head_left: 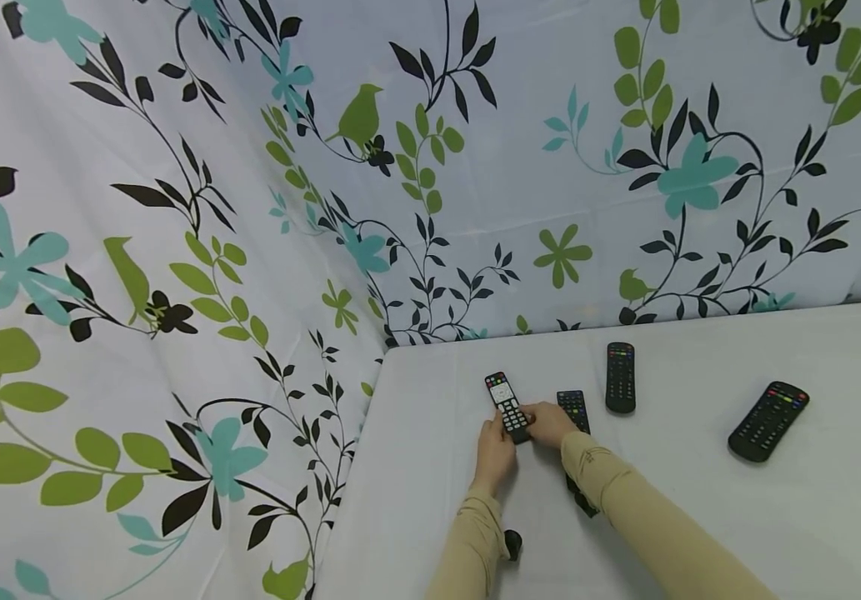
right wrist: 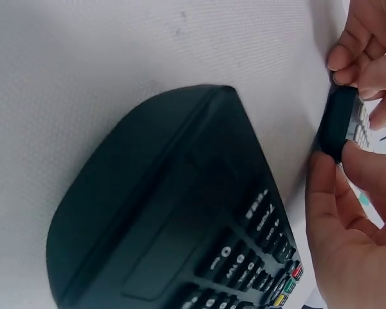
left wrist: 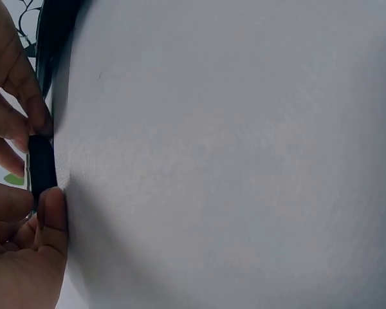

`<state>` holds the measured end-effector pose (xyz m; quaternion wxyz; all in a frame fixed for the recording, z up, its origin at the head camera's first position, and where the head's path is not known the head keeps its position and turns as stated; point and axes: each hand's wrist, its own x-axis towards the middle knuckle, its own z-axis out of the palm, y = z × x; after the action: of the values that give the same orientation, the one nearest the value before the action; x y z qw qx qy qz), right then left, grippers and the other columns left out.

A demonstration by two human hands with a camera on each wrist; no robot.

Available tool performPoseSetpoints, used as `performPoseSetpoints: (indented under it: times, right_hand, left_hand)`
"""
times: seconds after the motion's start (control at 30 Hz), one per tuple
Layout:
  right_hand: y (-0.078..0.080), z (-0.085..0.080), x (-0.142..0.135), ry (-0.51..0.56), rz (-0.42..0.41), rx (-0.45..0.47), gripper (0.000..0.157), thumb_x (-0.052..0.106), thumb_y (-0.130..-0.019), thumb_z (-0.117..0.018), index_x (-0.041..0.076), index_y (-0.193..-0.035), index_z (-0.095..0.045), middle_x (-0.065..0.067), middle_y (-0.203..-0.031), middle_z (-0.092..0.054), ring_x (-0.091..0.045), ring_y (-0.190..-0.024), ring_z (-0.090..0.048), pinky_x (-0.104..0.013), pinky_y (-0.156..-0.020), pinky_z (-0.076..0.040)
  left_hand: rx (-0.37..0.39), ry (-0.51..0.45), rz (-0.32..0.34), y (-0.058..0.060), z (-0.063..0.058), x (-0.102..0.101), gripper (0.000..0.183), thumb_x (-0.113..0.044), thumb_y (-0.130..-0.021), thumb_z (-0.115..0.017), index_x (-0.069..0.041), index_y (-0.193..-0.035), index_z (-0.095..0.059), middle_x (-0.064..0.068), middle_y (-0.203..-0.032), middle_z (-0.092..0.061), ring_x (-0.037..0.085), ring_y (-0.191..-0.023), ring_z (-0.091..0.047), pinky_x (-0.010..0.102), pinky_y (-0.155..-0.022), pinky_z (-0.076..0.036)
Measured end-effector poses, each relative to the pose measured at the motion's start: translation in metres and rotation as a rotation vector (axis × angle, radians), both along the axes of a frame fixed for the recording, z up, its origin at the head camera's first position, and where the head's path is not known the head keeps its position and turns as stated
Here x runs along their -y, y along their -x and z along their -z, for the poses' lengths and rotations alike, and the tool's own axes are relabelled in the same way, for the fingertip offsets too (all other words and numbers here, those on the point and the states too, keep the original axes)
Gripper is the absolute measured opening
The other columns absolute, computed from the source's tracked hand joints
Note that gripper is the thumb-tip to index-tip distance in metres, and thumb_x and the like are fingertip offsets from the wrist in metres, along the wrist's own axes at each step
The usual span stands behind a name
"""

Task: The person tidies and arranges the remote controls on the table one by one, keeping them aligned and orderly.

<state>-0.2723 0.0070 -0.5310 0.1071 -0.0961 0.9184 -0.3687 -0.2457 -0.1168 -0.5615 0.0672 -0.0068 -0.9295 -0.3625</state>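
Note:
A slim black remote control (head_left: pixel 507 402) with white and grey buttons lies at the table's left part, its top pointing away. My left hand (head_left: pixel 495 457) pinches its near left side, and my right hand (head_left: pixel 548 423) pinches its right side. In the right wrist view, thumbs and fingertips of both hands grip the dark end of this remote (right wrist: pixel 338 122), close over the white cloth. The left wrist view shows the same dark end (left wrist: pixel 42 167) between the two hands. A second black remote (head_left: pixel 573 406) lies under my right forearm, which hides its middle.
Two more black remotes lie to the right, one upright-set near the back (head_left: pixel 621 377) and a wider one (head_left: pixel 768 422) set at a slant. A white cloth covers the table (head_left: pixel 685 492). A leaf-and-bird patterned curtain (head_left: pixel 505 208) hangs behind and to the left.

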Motion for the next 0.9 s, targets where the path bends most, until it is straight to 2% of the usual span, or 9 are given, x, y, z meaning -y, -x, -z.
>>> performPoseSetpoints:
  times: [0.13,0.23,0.33,0.57,0.63,0.7,0.8,0.87,0.9]
  right_hand:
    - [0.0,0.003,-0.003,0.052,0.041,0.05,0.048,0.003,-0.071,-0.059,0.005,-0.118,-0.055,-0.007,-0.076,-0.061,-0.015,-0.06,-0.045,-0.023,-0.051,-0.035]
    - [0.001,0.008,-0.003,0.067,0.067,0.078,0.049,0.003,-0.069,-0.06,0.007,-0.118,-0.056,-0.004,-0.072,-0.059,-0.014,-0.058,-0.045,-0.022,-0.05,-0.035]
    - [0.002,0.012,-0.002,0.048,0.06,0.059,0.052,0.002,-0.066,-0.059,0.005,-0.118,-0.055,-0.002,-0.068,-0.057,-0.013,-0.056,-0.044,-0.022,-0.049,-0.034]
    - [0.002,0.011,-0.003,0.034,0.068,0.083,0.06,0.001,-0.065,-0.059,0.006,-0.124,-0.049,-0.003,-0.061,-0.051,-0.013,-0.052,-0.043,-0.023,-0.047,-0.032]
    - [0.001,0.011,-0.002,0.038,0.066,0.107,0.061,0.001,-0.066,-0.06,0.006,-0.125,-0.047,-0.009,-0.069,-0.058,-0.014,-0.053,-0.045,-0.023,-0.048,-0.034]
    - [-0.001,0.011,-0.001,0.034,0.059,0.125,0.065,0.002,-0.065,-0.061,0.006,-0.128,-0.044,-0.014,-0.087,-0.063,-0.014,-0.059,-0.049,-0.023,-0.051,-0.037]
    - [-0.005,0.01,0.003,0.044,0.044,0.155,0.072,0.003,-0.065,-0.063,0.005,-0.132,-0.037,-0.017,-0.11,-0.059,-0.016,-0.066,-0.054,-0.025,-0.058,-0.041]
    - [-0.007,0.009,0.005,0.047,0.044,0.158,0.077,0.004,-0.064,-0.064,0.004,-0.134,-0.033,-0.015,-0.114,-0.057,-0.016,-0.069,-0.054,-0.026,-0.063,-0.042]
    - [-0.008,0.009,0.005,0.048,0.043,0.16,0.079,0.004,-0.063,-0.065,0.004,-0.135,-0.032,-0.015,-0.113,-0.058,-0.016,-0.07,-0.055,-0.027,-0.064,-0.043]
  left_hand:
    - [-0.003,0.061,0.05,-0.001,-0.004,0.002,0.046,0.002,-0.078,-0.043,0.01,-0.124,-0.042,0.012,-0.081,-0.05,0.012,-0.064,-0.038,0.024,-0.059,-0.036]
    - [0.036,0.094,0.08,-0.002,-0.006,0.004,0.047,0.001,-0.078,-0.044,0.008,-0.125,-0.042,0.009,-0.081,-0.049,0.012,-0.065,-0.038,0.024,-0.06,-0.035]
    - [0.073,0.125,0.098,0.0,-0.006,0.006,0.047,0.0,-0.08,-0.044,0.005,-0.127,-0.041,0.006,-0.079,-0.047,0.011,-0.066,-0.037,0.022,-0.06,-0.033]
    - [0.098,0.078,0.157,0.004,-0.005,0.011,0.048,0.0,-0.079,-0.045,0.002,-0.127,-0.042,0.007,-0.078,-0.049,0.013,-0.066,-0.039,0.023,-0.058,-0.035]
    - [0.106,0.058,0.173,0.004,-0.005,0.014,0.049,0.001,-0.078,-0.045,0.0,-0.127,-0.043,0.007,-0.078,-0.051,0.013,-0.065,-0.04,0.023,-0.058,-0.035]
    - [0.071,0.041,0.195,0.004,-0.004,0.02,0.052,0.003,-0.074,-0.046,-0.003,-0.126,-0.046,0.007,-0.077,-0.053,0.012,-0.063,-0.039,0.021,-0.055,-0.034]
    - [0.03,0.034,0.178,0.004,-0.004,0.025,0.05,0.005,-0.072,-0.048,-0.007,-0.12,-0.053,0.008,-0.075,-0.056,0.012,-0.059,-0.039,0.021,-0.052,-0.034]
    - [0.004,0.034,0.16,0.004,-0.004,0.026,0.046,0.004,-0.073,-0.048,-0.008,-0.116,-0.057,0.008,-0.072,-0.057,0.011,-0.057,-0.038,0.021,-0.05,-0.034]
    - [0.025,0.029,0.134,0.003,-0.006,0.025,0.043,0.004,-0.074,-0.048,-0.008,-0.114,-0.058,0.009,-0.071,-0.057,0.012,-0.056,-0.039,0.021,-0.051,-0.035]
